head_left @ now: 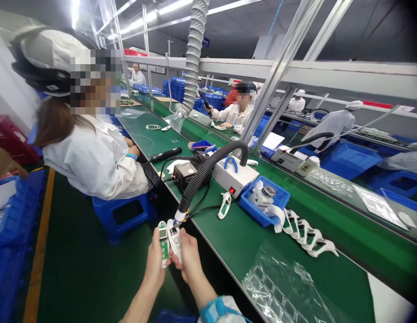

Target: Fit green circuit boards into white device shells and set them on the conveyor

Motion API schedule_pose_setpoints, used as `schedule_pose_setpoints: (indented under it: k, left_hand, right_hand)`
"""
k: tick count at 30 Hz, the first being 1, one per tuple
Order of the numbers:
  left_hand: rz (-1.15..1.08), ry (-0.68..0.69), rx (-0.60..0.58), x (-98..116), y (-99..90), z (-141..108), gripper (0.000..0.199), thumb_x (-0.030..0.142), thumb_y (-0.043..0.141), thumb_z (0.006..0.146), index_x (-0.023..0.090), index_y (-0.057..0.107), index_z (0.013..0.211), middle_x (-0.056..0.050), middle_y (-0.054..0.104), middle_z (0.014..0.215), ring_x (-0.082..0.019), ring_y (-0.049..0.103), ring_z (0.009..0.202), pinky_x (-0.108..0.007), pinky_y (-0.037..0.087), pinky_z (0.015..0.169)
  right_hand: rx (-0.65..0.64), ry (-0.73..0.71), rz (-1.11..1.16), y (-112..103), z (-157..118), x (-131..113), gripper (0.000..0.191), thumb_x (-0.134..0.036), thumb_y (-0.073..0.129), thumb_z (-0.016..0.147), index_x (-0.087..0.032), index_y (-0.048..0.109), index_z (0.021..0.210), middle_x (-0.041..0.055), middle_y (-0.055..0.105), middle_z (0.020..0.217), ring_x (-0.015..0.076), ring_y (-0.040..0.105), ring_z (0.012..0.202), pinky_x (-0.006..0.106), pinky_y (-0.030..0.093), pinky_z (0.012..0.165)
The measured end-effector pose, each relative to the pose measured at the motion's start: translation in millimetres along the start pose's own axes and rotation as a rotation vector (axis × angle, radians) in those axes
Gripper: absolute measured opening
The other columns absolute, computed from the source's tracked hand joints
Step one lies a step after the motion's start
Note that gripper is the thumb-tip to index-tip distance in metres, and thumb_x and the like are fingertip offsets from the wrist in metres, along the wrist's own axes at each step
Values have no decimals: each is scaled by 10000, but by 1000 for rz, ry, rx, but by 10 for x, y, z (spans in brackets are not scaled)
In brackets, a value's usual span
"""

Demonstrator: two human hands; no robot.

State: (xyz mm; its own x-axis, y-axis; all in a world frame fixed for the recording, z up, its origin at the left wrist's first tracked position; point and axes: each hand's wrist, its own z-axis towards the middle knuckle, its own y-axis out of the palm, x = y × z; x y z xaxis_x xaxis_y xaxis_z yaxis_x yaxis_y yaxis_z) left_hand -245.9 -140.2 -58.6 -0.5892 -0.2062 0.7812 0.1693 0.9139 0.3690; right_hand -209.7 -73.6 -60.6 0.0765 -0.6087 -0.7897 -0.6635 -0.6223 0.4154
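My left hand is closed around a white casing half with a green circuit board and a small grey screen. Close beside it, my right hand grips a white casing cover with a dark window and button openings. Both pieces are held upright, side by side, just off the bench edge. Right above the cover is the nozzle of a black corrugated hose; whether they touch, I cannot tell. On the bench nearby lies another white casing with a green board.
A white box with a red switch, a black soldering station and a blue bin stand on the green bench. A row of white casings and clear plastic trays lie rightward. A co-worker sits at left.
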Motion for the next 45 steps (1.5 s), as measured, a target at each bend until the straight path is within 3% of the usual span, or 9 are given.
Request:
schedule_pose_setpoints:
  k: [5, 10, 14, 17, 20, 28, 35, 39, 45]
  left_hand:
    - [-1, 7, -13, 29, -95, -14, 519, 678, 528, 760, 163, 589, 771, 40, 493, 404, -109, 428, 336, -171, 268, 315]
    - [10, -20, -135, -68, 52, 29, 518, 651, 557, 766, 151, 562, 630, 31, 468, 400, -86, 395, 330, -167, 266, 318]
    - [-65, -73, -155, -139, 100, 34, 486, 631, 527, 800, 153, 589, 734, 37, 494, 540, -65, 396, 378, -159, 276, 326]
    - [-98, -135, -152, -209, 18, -103, 437, 568, 530, 833, 140, 614, 815, 23, 504, 627, -60, 403, 417, -158, 280, 331]
    - [-101, -182, -152, -266, -89, -324, 393, 504, 542, 856, 127, 637, 910, -6, 541, 733, -63, 428, 469, -168, 321, 357]
    - [-56, -254, -205, -159, -97, -778, 420, 485, 615, 825, 155, 634, 1084, -29, 580, 859, -124, 524, 641, -242, 496, 553]
    - [7, -263, -241, -82, 67, -978, 442, 461, 678, 786, 155, 638, 1103, -31, 630, 842, -140, 575, 683, -238, 530, 627]
    - [75, -252, -194, -50, 200, -1116, 493, 431, 760, 717, 164, 630, 1110, -89, 684, 1013, -249, 610, 1033, -280, 525, 857]
    - [279, -13, -400, -148, 442, -1294, 483, 441, 730, 742, 179, 589, 1122, -90, 673, 1099, -275, 605, 1054, -298, 488, 885]
  right_hand:
    - [-54, -12, -25, 55, -53, 8, 539, -694, 579, 722, -157, 585, 761, -25, 523, 383, 77, 387, 245, 158, 138, 231]
    - [-15, 2, 87, -296, -256, 4, 587, -697, 651, 665, -123, 606, 776, 0, 567, 462, 61, 403, 276, 149, 146, 246]
    - [-57, 51, 316, -519, -520, -42, 561, -633, 747, 625, -95, 631, 733, 51, 623, 566, 106, 528, 408, 185, 348, 334]
    - [-112, 53, 426, -618, -791, -90, 524, -563, 752, 684, -59, 679, 807, 106, 675, 696, 156, 616, 568, 238, 464, 496]
    - [-136, 64, 492, -705, -1047, -125, 424, -461, 745, 740, -67, 704, 893, 122, 698, 793, 183, 640, 675, 262, 478, 595]
    - [-154, 82, 573, -875, -1348, -174, 475, -430, 756, 747, -52, 707, 1030, 125, 706, 831, 184, 642, 711, 260, 470, 632]
    - [-206, -19, 506, -959, -1435, -196, 409, -458, 659, 835, -126, 710, 1068, 117, 713, 935, 206, 651, 804, 297, 491, 726]
    - [-208, -92, 362, -976, -1457, -216, 380, -488, 656, 823, -145, 742, 960, 110, 709, 935, 214, 651, 816, 318, 489, 787]
    - [-173, -293, 46, -1057, -1484, -207, 468, -447, 710, 788, -229, 656, 1199, 93, 660, 1132, 270, 609, 1036, 398, 423, 983]
